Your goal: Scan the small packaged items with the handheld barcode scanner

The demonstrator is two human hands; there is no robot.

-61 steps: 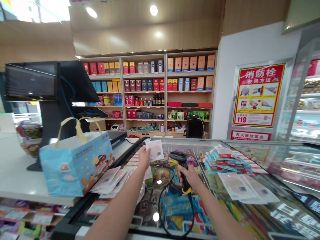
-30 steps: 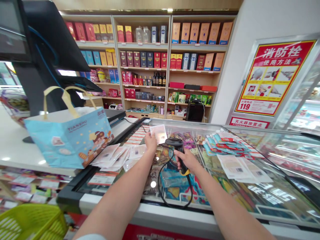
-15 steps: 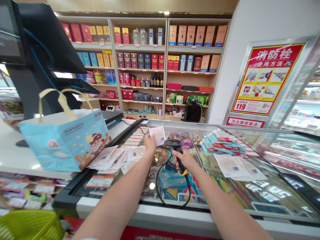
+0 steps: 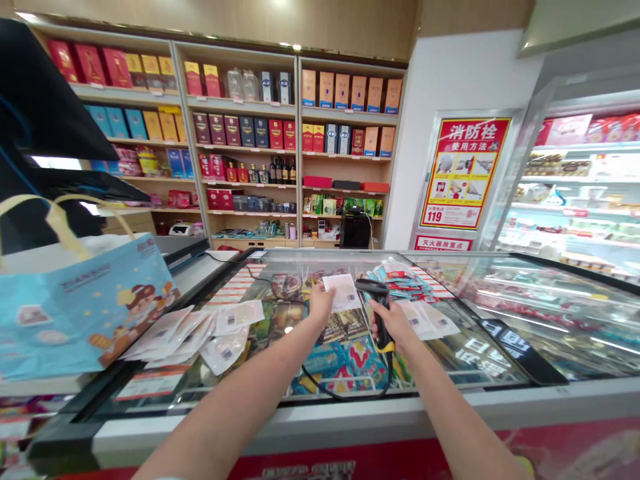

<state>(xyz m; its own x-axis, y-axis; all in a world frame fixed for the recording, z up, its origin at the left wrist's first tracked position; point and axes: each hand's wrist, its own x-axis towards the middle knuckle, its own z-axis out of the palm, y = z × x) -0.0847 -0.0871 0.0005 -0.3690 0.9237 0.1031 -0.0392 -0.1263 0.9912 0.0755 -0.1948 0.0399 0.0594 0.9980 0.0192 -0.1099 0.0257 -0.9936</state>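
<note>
Over the freezer's glass top, my left hand (image 4: 321, 303) pinches the edge of a flat white packet (image 4: 342, 292). My right hand (image 4: 389, 321) is wrapped round the handle of a black barcode scanner (image 4: 376, 293), whose head is beside the packet's right edge. Its black cable loops down over the glass. Several white packets (image 4: 173, 333) lie spread on the left of the glass. A few more white packets (image 4: 429, 320) rest right of the scanner, in front of a heap of blue and red packets (image 4: 400, 280).
A light blue paper bag (image 4: 85, 300) stands at the left, near a dark monitor (image 4: 45, 100). Behind the freezer (image 4: 280, 427) are shelves of boxes and bottles (image 4: 240, 140). A red and yellow poster (image 4: 465, 177) hangs on the wall.
The view has turned to the right. My left hand and its packet, and my right hand with the scanner, have moved right over the glass, closer to the blue and red heap.
</note>
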